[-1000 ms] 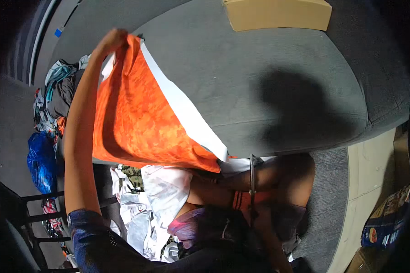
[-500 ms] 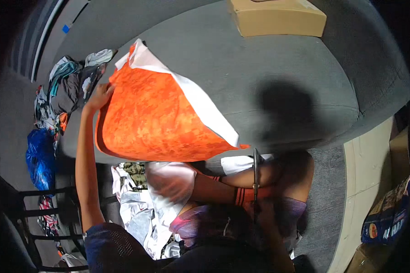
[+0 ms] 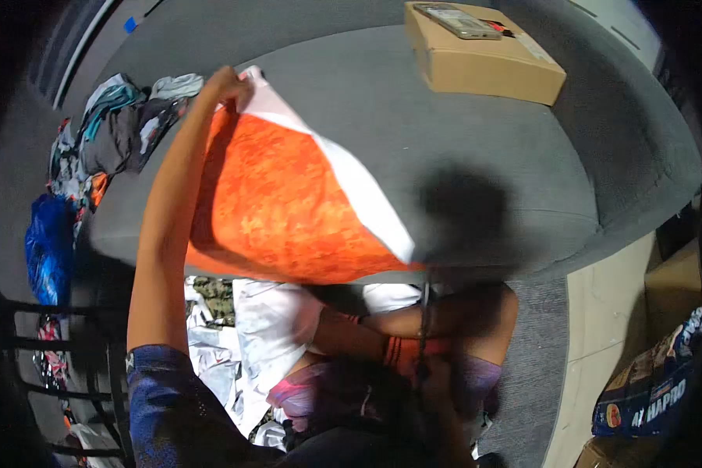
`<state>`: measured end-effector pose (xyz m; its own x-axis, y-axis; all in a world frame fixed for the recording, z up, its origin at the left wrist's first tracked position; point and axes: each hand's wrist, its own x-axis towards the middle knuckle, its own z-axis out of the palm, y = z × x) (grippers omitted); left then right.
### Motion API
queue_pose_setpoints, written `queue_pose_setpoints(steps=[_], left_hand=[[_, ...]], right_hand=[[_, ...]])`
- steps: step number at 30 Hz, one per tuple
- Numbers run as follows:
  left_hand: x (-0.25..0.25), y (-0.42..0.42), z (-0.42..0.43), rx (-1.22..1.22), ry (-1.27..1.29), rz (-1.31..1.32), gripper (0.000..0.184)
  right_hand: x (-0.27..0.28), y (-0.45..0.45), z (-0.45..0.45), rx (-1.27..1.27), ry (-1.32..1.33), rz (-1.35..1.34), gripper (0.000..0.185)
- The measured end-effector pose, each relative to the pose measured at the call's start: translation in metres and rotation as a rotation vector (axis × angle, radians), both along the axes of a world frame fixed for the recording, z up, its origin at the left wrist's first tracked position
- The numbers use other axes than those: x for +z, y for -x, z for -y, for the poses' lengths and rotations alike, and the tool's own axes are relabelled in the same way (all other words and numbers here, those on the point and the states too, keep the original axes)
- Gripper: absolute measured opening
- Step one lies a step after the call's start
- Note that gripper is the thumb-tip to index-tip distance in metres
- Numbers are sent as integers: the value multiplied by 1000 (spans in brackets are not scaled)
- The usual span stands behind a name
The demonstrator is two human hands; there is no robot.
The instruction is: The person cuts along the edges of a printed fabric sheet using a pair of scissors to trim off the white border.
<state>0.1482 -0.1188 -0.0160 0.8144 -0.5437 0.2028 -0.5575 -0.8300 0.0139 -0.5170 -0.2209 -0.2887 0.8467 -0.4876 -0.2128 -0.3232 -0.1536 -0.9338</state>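
Observation:
An orange mottled fabric piece [image 3: 281, 203] with a white border or underside [image 3: 363, 195] lies over the front of the grey sofa seat and hangs at its edge. My left hand [image 3: 230, 87] is closed on the fabric's far upper corner, the fingers bent around the white part. Low in the view, in shadow over my lap, my right hand [image 3: 437, 378] is closed around the handles of what looks like a pair of scissors [image 3: 424, 320]. The dark blades point up toward the fabric's near right corner. Shadow hides the right fingers in part.
A cardboard box [image 3: 491, 74] with a phone [image 3: 460, 21] on top stands on the sofa [image 3: 522, 171]. Piled clothes [image 3: 121, 132] and a blue plastic bag [image 3: 48, 249] are at left. White cloth pieces [image 3: 214, 355] lie beside my legs; a printed package [image 3: 651, 390] is at right.
My left hand has moved from the fabric's left edge up to its far corner and closed there. The view has shifted slightly, showing more of the box. The right hand keeps the scissors.

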Motion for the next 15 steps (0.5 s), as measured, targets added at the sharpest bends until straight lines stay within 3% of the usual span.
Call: queue_pose_setpoints(steps=[3, 8, 15], left_hand=[[4, -16, 62, -37, 48, 100, 42], [29, -29, 58, 38, 85, 276, 41], [13, -8, 61, -190, 344, 31, 35]], right_hand=[[-31, 12, -3, 31, 43, -64, 20], [-61, 15, 3, 106, -53, 33, 22], [-18, 1, 8, 100, 127, 118, 21]])
